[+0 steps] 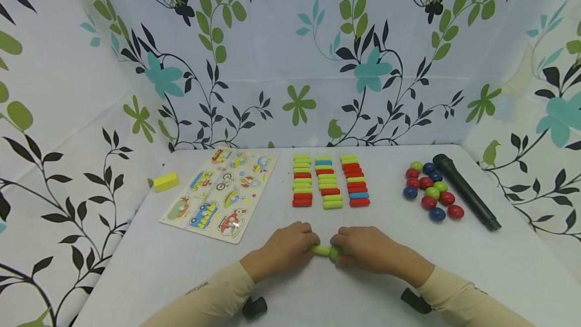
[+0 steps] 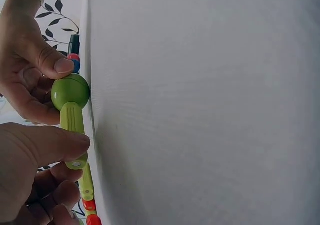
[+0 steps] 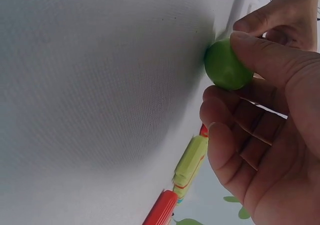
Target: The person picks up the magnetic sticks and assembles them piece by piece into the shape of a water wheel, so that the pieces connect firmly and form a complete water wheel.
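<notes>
Near the front middle of the table in the head view, my left hand (image 1: pixel 288 247) pinches a ribbed yellow-green plastic rod (image 2: pixel 72 119) between thumb and fingers. Opposite it, my right hand (image 1: pixel 369 250) grips a glossy green ball (image 3: pixel 227 65) with thumb and fingertips. One end of the rod meets the ball in the left wrist view, the two lying in one line. From the right wrist view the rod is hidden behind the ball and fingers. Both hands are low over the white tabletop (image 1: pixel 290 296).
Beyond the hands lie three columns of green, red and blue rods (image 1: pixel 330 191). A picture puzzle board (image 1: pixel 247 193) and a yellow block (image 1: pixel 166 181) are at left. Several coloured balls (image 1: pixel 447 199) and a black stick-like tube (image 1: pixel 469 193) lie at right. Patterned cloth (image 1: pixel 272 85) surrounds the table.
</notes>
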Tool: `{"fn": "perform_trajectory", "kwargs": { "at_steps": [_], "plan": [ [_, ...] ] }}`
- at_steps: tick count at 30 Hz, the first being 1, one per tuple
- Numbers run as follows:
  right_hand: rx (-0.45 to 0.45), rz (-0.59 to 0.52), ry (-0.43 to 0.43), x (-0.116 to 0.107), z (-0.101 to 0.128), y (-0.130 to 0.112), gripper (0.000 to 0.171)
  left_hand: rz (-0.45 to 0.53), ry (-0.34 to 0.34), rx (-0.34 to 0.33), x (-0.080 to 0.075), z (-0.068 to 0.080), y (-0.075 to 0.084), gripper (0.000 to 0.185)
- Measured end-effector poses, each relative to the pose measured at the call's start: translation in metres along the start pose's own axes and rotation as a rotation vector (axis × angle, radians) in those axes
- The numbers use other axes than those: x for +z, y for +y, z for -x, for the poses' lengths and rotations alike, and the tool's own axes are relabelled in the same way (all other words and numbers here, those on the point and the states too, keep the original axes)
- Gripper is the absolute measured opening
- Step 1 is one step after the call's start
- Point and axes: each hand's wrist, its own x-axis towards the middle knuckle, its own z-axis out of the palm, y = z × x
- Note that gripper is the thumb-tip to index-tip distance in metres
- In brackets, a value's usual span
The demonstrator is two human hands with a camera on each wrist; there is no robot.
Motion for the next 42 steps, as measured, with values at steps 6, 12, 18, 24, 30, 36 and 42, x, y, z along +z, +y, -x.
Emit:
{"fn": "perform_trajectory", "kwargs": {
  "at_steps": [6, 12, 18, 24, 30, 36, 42],
  "plan": [
    [0.068, -0.052, -0.017, -0.008, -0.001, 0.006, 0.042, 0.002, 0.015, 0.01, 0.002, 0.001, -0.001, 0.021],
    [0.183, 0.021, 0.103, -0.023, -0.01, 0.031, 0.038, 0.005, 0.024, 0.028, -0.001, 0.003, 0.0, 0.021],
    [0.149, 0.185, 0.197, -0.025, -0.039, 0.044, 0.032, 0.002, 0.032, 0.036, -0.002, 0.005, -0.002, 0.021],
    [0.111, 0.263, 0.231, -0.015, -0.057, 0.048, 0.023, 0.019, 0.024, 0.042, 0.001, 0.004, -0.001, 0.021],
    [0.16, 0.262, 0.172, -0.01, -0.061, 0.045, 0.026, 0.007, 0.021, 0.035, -0.002, 0.005, 0.002, 0.02],
    [0.183, 0.201, 0.098, -0.009, -0.058, 0.043, 0.03, 0.005, 0.025, 0.031, -0.002, 0.006, 0.004, 0.02],
    [0.08, 0.187, 0.051, -0.011, -0.046, 0.045, 0.025, -0.006, 0.029, 0.025, -0.003, 0.005, 0.004, 0.021]
  ]
}}
